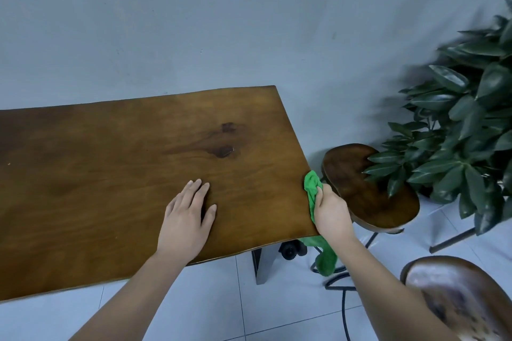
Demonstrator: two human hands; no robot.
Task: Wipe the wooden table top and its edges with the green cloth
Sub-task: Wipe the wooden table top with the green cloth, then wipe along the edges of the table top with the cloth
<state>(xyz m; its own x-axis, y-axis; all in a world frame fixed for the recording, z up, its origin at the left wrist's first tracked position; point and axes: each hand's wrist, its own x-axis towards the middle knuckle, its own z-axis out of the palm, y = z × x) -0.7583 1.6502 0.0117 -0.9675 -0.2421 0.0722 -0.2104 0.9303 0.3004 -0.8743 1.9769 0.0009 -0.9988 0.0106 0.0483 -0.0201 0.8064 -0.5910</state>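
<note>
The wooden table top [110, 174] is a brown slab with a dark knot near its middle right. My left hand [187, 216] lies flat on the top near the front edge, fingers straight. My right hand [331, 210] grips the green cloth [311, 185] and holds it against the table's right-hand edge, close to the front right corner. A loose tail of the cloth hangs down below the corner beside my right forearm.
A wooden stool [371, 191] stands just right of the table edge, close to my right hand. A second stool [457, 296] is at the lower right. A leafy plant [465, 124] fills the right side. A grey wall lies behind, pale floor tiles below.
</note>
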